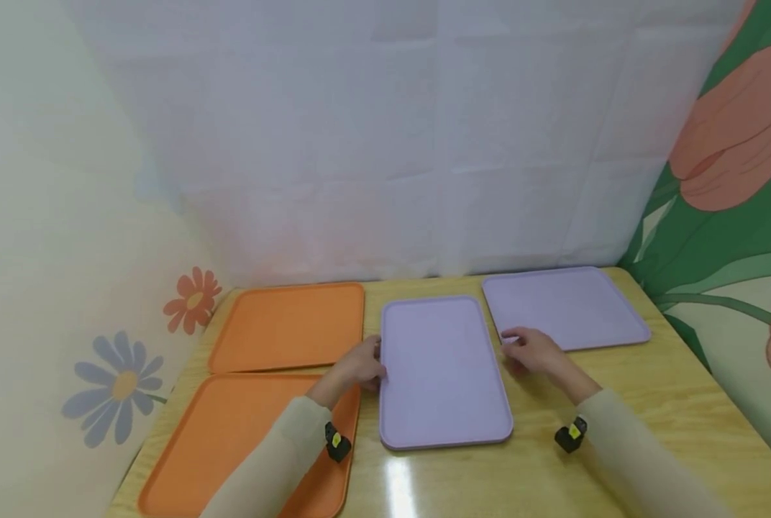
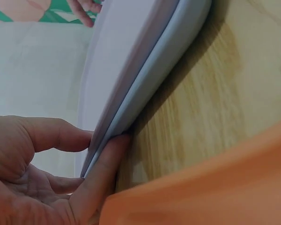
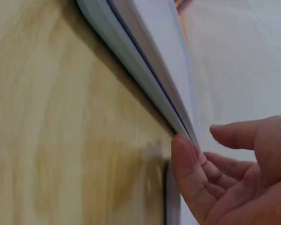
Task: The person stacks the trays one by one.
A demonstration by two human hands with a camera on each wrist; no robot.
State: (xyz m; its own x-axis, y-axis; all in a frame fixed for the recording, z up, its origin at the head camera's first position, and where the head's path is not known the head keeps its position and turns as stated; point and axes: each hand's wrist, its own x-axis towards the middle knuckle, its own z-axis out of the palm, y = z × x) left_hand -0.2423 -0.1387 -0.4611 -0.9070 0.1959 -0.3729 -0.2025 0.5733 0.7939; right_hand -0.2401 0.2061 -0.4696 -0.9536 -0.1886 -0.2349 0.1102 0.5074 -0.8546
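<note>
A light purple tray (image 1: pixel 444 374) lies lengthwise in the middle of the table. Under it sits a second tray (image 2: pixel 171 70) of paler grey-blue, seen from the side in both wrist views. My left hand (image 1: pixel 362 365) grips the left edge of this pair. In the left wrist view its thumb (image 2: pixel 61 134) meets the upper rim and a finger (image 2: pixel 105 161) reaches below the lower tray. At the right edge is my right hand (image 1: pixel 533 350). Its fingertips (image 3: pixel 182 145) touch the trays' side, while the thumb (image 3: pixel 234 133) stands apart from the rim.
Another purple tray (image 1: pixel 563 306) lies at the back right, close to my right hand. Two orange trays stand on the left: one at the back (image 1: pixel 291 324), one in front (image 1: pixel 230 432) under my left forearm. A white cloth (image 1: pixel 385 144) hangs behind the wooden table (image 1: pixel 618 403).
</note>
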